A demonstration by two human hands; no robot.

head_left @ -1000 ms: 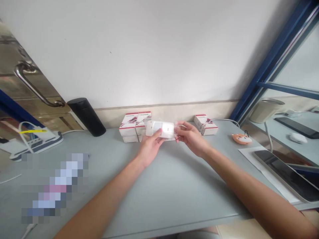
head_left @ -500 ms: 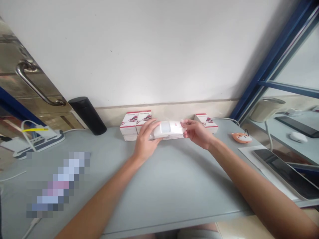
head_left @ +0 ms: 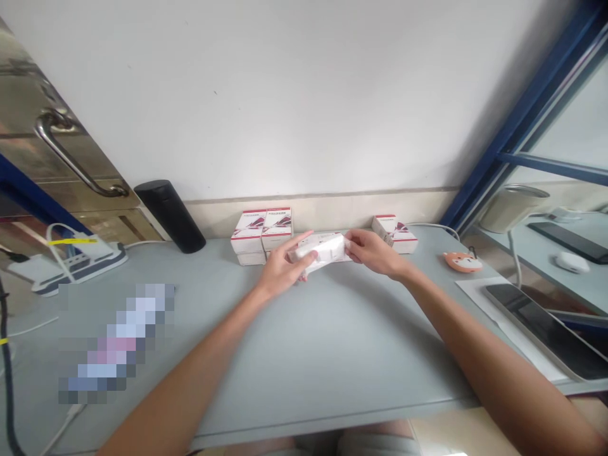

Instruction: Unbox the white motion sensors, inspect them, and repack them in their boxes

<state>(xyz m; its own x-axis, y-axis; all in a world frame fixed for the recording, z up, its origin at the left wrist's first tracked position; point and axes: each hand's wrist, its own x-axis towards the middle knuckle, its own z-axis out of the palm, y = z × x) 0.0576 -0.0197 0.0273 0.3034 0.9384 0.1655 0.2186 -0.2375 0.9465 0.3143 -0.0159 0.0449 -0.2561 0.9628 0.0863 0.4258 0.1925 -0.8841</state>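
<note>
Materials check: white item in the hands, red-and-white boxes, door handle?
White item: probably plastic, possibly in clear film; pale and smooth, with shiny, crinkly-looking edges, though blur leaves it open.
Red-and-white boxes: likely printed card, flat faces, crisp folded edges.
Door handle: looks like polished metal, bright streaked reflections; alloy can't be told.

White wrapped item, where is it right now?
In the head view, the white wrapped item is near the centre, held between the left hand and right hand, right of the stacked red-and-white boxes.
</note>
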